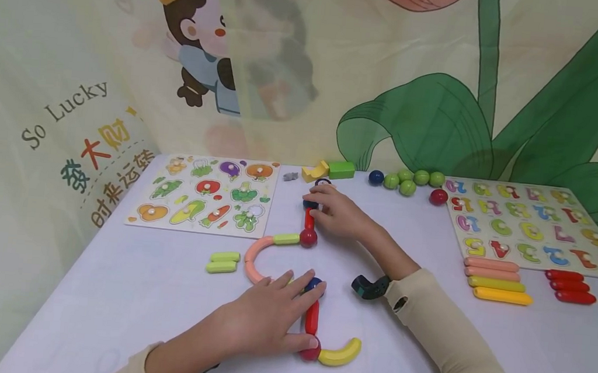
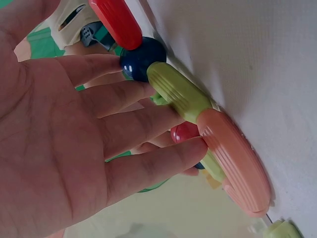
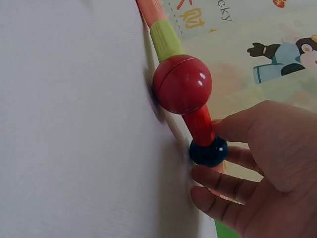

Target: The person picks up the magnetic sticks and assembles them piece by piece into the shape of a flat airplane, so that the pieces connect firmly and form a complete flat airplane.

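Note:
A chain of rods and balls lies on the white table. Fingers fairly straight, my left hand (image 1: 262, 318) rests over its near part, thumb at the near red ball (image 1: 310, 351), fingertips by a blue ball (image 2: 143, 58) and a light green rod (image 2: 179, 91). My right hand (image 1: 341, 213) pinches the far blue ball (image 3: 208, 152) between thumb and finger, beside a short red rod (image 3: 199, 125). That rod joins another red ball (image 3: 182, 84), followed by a green rod (image 1: 286, 239) and curved pink pieces (image 1: 254, 255). A curved yellow piece (image 1: 341, 354) ends the chain.
A vegetable puzzle board (image 1: 172, 192) lies back left, a number board (image 1: 492, 209) back right. Loose green balls (image 1: 407, 188) and a yellow block (image 1: 315, 172) sit at the rear. Pink and yellow rods (image 1: 501, 295), red rods (image 1: 575, 297) and light green rods (image 1: 221, 267) lie aside.

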Demonstrator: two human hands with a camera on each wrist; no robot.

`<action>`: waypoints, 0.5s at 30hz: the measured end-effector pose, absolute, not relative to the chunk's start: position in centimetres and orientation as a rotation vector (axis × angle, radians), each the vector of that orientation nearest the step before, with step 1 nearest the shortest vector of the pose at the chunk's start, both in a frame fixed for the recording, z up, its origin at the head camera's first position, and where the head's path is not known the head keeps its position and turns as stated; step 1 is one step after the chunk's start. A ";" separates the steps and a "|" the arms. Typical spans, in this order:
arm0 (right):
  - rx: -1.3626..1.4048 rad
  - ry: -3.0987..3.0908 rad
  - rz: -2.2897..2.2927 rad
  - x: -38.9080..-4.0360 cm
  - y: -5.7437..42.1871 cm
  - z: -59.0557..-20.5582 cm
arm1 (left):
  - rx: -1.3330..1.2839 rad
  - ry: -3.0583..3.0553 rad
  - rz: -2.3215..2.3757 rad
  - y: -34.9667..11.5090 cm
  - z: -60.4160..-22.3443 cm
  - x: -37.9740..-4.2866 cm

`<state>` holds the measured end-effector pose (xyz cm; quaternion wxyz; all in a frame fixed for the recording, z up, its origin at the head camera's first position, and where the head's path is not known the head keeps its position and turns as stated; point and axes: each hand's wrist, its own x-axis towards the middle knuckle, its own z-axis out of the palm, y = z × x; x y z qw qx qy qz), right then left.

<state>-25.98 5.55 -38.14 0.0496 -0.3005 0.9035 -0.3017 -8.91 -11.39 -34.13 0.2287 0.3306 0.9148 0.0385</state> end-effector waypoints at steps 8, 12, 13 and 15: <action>-0.675 2.958 -0.925 -28.3 8.5 -37.1 | 0.895 2.511 0.110 -11.3 -33.8 -8.9; -0.452 3.078 -0.946 -30.0 11.4 -36.8 | 0.890 2.507 0.105 -11.3 -33.7 -8.9; -0.400 3.095 -0.932 -30.3 11.9 -36.8 | 0.890 2.506 0.106 -11.3 -33.7 -8.8; -0.335 3.113 -0.883 -30.7 12.8 -36.8 | 0.894 2.508 0.104 -11.3 -33.7 -8.8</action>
